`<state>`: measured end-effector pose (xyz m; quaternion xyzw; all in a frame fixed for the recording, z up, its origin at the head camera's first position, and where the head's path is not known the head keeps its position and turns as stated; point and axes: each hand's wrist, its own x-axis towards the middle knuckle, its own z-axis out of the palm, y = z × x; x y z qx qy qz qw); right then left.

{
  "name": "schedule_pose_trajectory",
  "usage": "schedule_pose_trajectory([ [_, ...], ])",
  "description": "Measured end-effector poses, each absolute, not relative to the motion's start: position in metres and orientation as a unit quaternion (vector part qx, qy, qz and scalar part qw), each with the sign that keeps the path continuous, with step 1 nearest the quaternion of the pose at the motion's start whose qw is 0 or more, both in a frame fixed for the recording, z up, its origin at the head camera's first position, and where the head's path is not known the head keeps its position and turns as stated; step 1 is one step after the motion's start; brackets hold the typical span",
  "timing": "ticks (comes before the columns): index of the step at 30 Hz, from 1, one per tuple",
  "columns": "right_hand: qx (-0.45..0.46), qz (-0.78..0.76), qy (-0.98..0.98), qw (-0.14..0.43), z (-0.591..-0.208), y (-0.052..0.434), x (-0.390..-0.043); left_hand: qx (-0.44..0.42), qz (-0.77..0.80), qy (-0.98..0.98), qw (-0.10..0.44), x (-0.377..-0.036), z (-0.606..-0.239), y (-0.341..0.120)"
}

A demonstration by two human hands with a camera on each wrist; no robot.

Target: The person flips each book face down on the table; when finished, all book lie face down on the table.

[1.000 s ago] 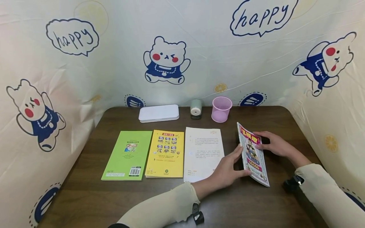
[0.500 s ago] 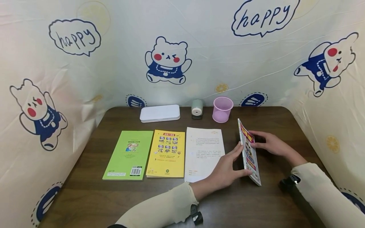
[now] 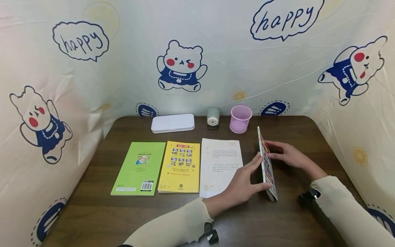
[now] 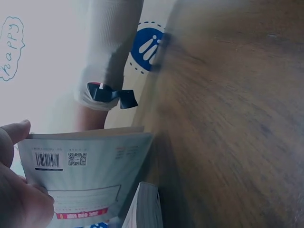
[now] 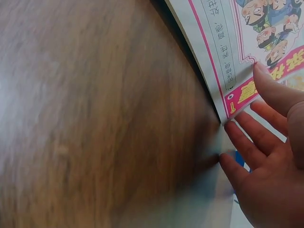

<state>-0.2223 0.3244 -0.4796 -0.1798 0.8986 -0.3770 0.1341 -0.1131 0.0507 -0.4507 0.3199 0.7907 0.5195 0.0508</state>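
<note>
While paper (image 3: 220,164) seemingly adjoins, book (image 3: 266,164) stands

A dark brown wooden table (image 3: 148,219) with rounded corners is standing inside a cream cloth backdrop (image 3: 222,51). The cloth is hanging on three sides and is showing cartoon bears (image 3: 180,67), lemon slices and "happy" speech bubbles (image 3: 81,40). Soft, even light is falling everywhere.

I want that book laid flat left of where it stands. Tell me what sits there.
The book stands on edge between both hands. Directly left lies a white sheet, with the left hand over its corner; the book would land on them.
</note>
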Motion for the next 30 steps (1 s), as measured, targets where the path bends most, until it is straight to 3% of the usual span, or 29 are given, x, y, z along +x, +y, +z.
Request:
schedule_pose_trajectory([
  [20, -0.201, -0.430, 0.876, 0.087, -0.462, 0.294, -0.226, 0.341, 0.498, 0.797, 0.018, -0.108, -0.439, 0.042],
  [30, -0.171, -0.558, 0.802, 0.123, -0.441, 0.281, -0.225, 0.331, 0.500, 0.800, 0.020, -0.104, -0.436, 0.039],
])
